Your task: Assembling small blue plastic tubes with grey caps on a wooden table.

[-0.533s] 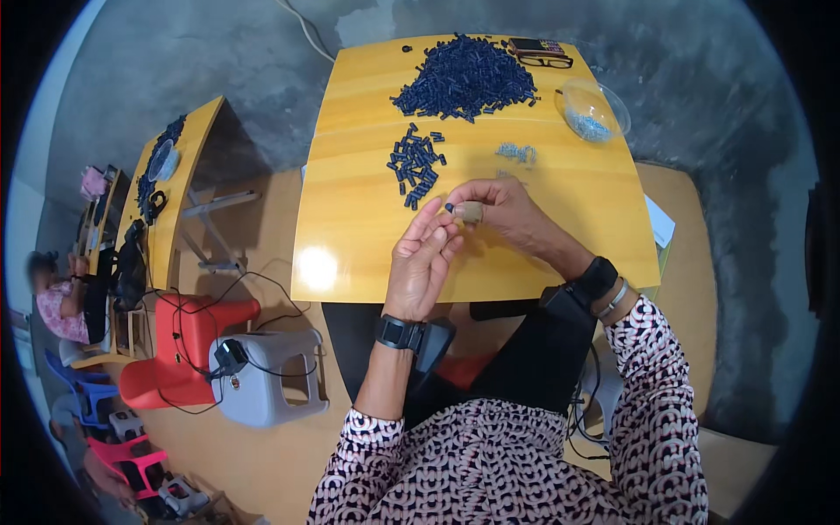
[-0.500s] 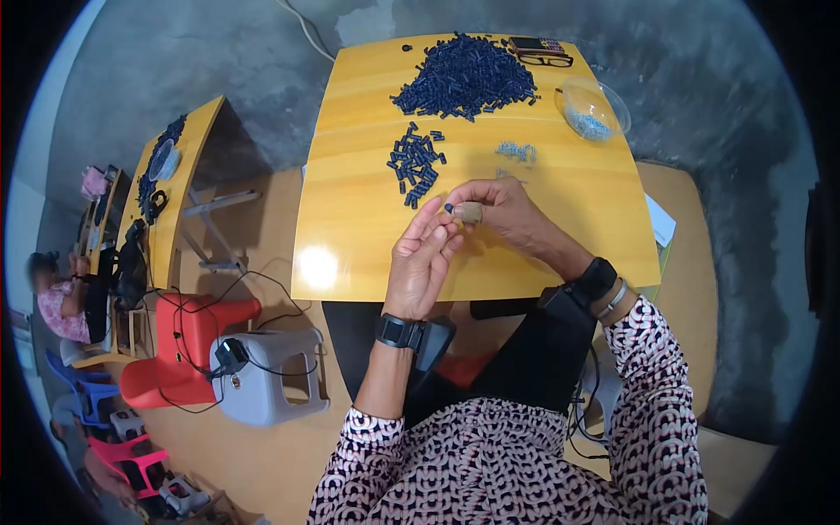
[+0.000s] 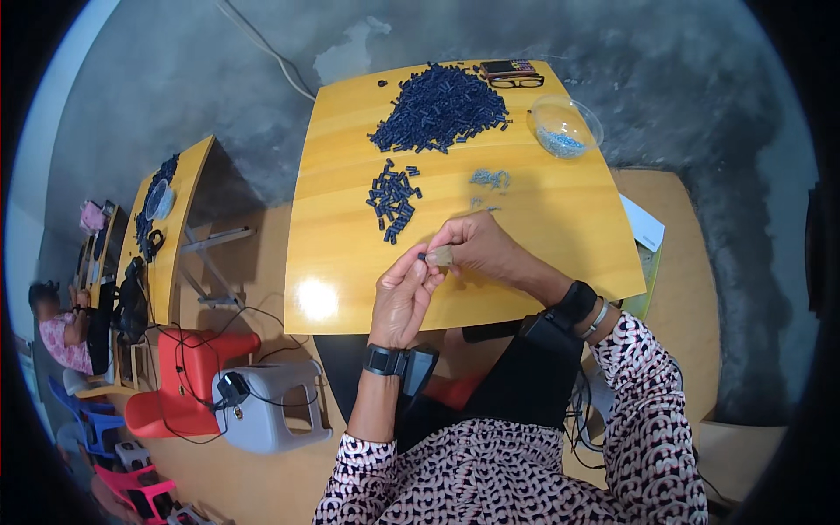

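My left hand point(image 3: 400, 302) pinches a small dark cylindrical piece point(image 3: 422, 256) between thumb and fingers above the table's near part. Close against it, my right hand point(image 3: 484, 249) is closed, with a beige blunt thing point(image 3: 440, 255) at its fingertips. Whether that is a finger covering or a small tool, I cannot tell. Beyond the left hand lies a small group of the same dark pieces point(image 3: 394, 199), with a large heap of them point(image 3: 442, 107) behind. A few small silvery metal parts point(image 3: 492, 178) lie beyond my right hand.
The yellow table point(image 3: 560, 254) carries a clear plastic bowl point(image 3: 567, 131) of small metal parts, eyeglasses point(image 3: 516, 82) and a calculator-like device point(image 3: 506, 67). To the left stand a red chair point(image 3: 188, 376), a grey stool point(image 3: 271, 411) with cables, and another table, with a person point(image 3: 66, 328) beyond.
The view has shifted, so the table sits lower and farther left in it. My hands have drawn closer together, and the left fingers now hold the dark piece at the right fingertips.
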### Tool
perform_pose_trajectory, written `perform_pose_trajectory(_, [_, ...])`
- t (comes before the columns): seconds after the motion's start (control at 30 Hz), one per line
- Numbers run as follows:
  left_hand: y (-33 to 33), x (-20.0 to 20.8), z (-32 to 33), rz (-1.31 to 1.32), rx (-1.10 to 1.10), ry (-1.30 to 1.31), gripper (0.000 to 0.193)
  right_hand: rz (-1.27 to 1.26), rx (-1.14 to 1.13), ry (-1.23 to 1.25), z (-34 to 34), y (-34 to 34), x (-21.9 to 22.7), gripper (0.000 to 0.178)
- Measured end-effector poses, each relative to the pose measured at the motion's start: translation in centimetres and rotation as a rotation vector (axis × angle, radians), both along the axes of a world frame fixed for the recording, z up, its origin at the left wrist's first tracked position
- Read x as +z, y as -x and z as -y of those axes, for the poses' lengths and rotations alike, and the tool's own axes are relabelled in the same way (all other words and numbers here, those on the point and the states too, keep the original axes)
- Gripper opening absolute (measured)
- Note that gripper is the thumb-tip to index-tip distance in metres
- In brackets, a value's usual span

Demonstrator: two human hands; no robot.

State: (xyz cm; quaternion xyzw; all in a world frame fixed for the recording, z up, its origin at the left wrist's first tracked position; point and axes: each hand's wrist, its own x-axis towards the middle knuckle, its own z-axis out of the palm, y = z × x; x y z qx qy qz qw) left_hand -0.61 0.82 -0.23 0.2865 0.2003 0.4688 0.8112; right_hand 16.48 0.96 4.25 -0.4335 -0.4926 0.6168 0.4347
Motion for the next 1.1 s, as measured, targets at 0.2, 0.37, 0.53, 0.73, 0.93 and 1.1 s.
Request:
perform_pose_trajectory(0.2, [0.2,-0.1,-0.1,0.017,-0.015,-0.027,0.025,-0.010,-0.014,-0.001,0.2,0.3,-0.1,0.016])
perform_pose_trajectory(0.37, [0.5,-0.5,-0.2,0.013,-0.024,-0.013,0.022,0.064,-0.081,-0.060,0.8,0.6,-0.4,0.014])
perform_pose_trajectory(0.53, [0.1,0.1,-0.1,0.079,-0.016,0.030,0.019,0.520,-0.210,-0.369,0.3,-3.0,-0.3,0.011])
perform_pose_trajectory(0.73, [0.3,-0.5,-0.5,0.163,-0.076,0.021,0.019,0.797,-0.372,-0.343,-2.4,-10.6,0.3,0.013])
perform_pose_trajectory(0.93, [0.4,-0.4,-0.6,0.161,-0.069,0.039,0.018,0.827,-0.356,-0.385,-2.9,-11.8,-0.3,0.014])
perform_pose_trajectory(1.1, [0.2,-0.4,-0.6,0.121,-0.064,0.071,0.020,0.787,-0.301,-0.345,-2.4,-11.0,0.0,0.014])
